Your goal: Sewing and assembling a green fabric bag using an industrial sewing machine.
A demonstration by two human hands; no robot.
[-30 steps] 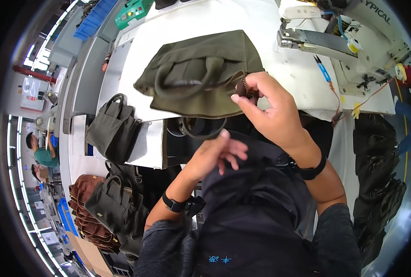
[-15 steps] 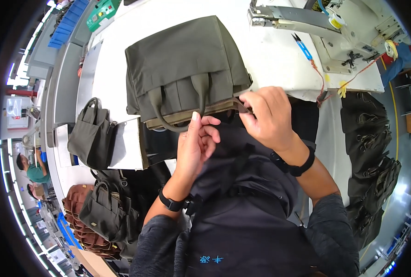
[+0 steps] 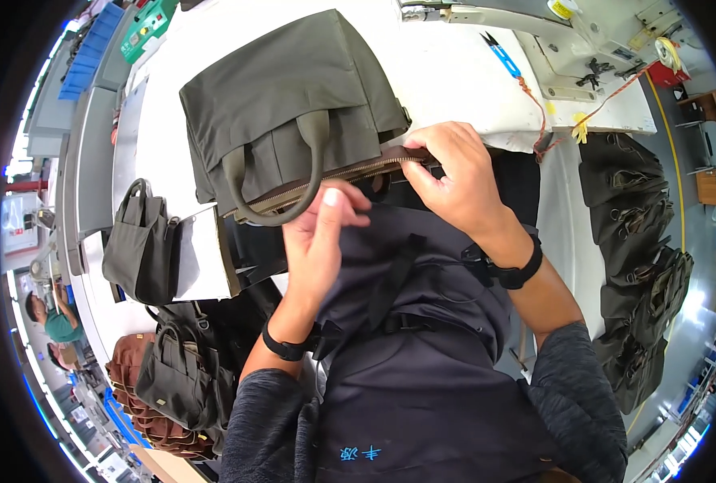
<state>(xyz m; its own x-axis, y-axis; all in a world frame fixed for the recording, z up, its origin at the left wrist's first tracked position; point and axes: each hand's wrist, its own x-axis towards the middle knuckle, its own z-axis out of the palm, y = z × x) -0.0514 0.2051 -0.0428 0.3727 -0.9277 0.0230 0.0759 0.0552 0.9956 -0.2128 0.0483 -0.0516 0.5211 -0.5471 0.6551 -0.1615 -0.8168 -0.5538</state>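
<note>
A dark olive handbag (image 3: 273, 97) lies on the white table, its zipped top edge toward me. Two rounded handles (image 3: 316, 153) hang over that edge. My right hand (image 3: 458, 181) pinches the right end of the brass-toothed zipper (image 3: 366, 167), thumb below and fingers on top. Beside the nearer handle, my left hand (image 3: 316, 241) holds nothing; its thumb stands up and its fingers are apart, slightly smeared by motion. Part of the zipper is hidden behind the handles and the left hand.
Blue thread snips (image 3: 503, 56) on an orange cord lie before a sewing machine (image 3: 575, 48). A smaller olive bag (image 3: 142, 245) stands at left, above piled olive and brown bags (image 3: 132, 378). More olive bags (image 3: 627, 201) hang at right. A person (image 3: 56, 314) works far left.
The handbag has shifted left and away in the picture, along with both hands. The right hand keeps its pinch on the zipper end. My left hand has moved a little lower beside the handle.
</note>
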